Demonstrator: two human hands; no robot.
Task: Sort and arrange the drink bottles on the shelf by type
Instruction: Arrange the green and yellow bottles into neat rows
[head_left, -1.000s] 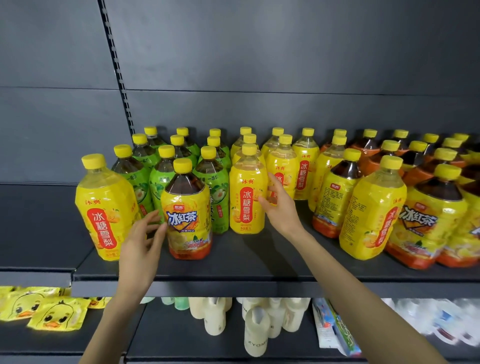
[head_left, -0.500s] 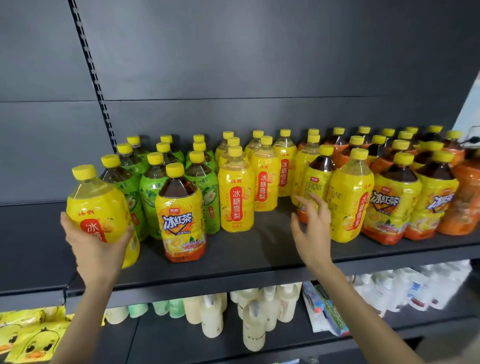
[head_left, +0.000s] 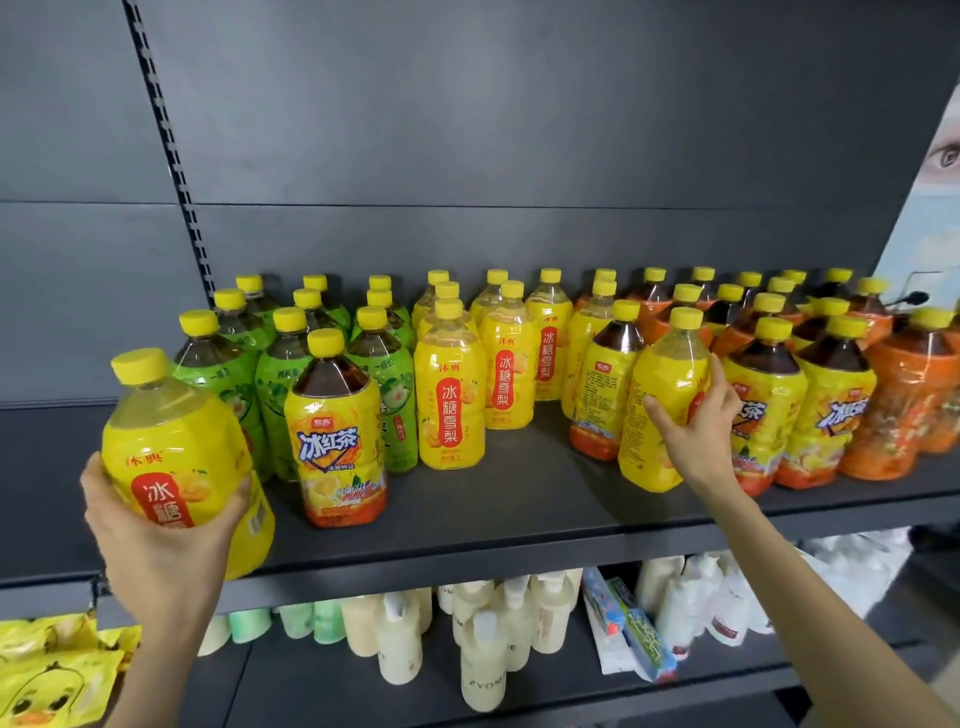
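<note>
My left hand grips a yellow pear-drink bottle at the shelf's left front, tilted and lifted off the board. My right hand wraps a second yellow pear-drink bottle standing among the iced-tea bottles at right. A lone iced-tea bottle stands in front of the green-labelled bottles. More yellow pear bottles form rows in the middle. Iced-tea bottles and orange-labelled bottles fill the right side.
The dark shelf board has bare room at its front middle. Below it stand white and pale green bottles and boxed tubes. Yellow duck packets lie lower left. A slotted upright runs up the back wall.
My left hand closed round the leftmost pear bottle and lifted it. My right hand moved right from the middle rows and took hold of a pear bottle among the iced teas.
</note>
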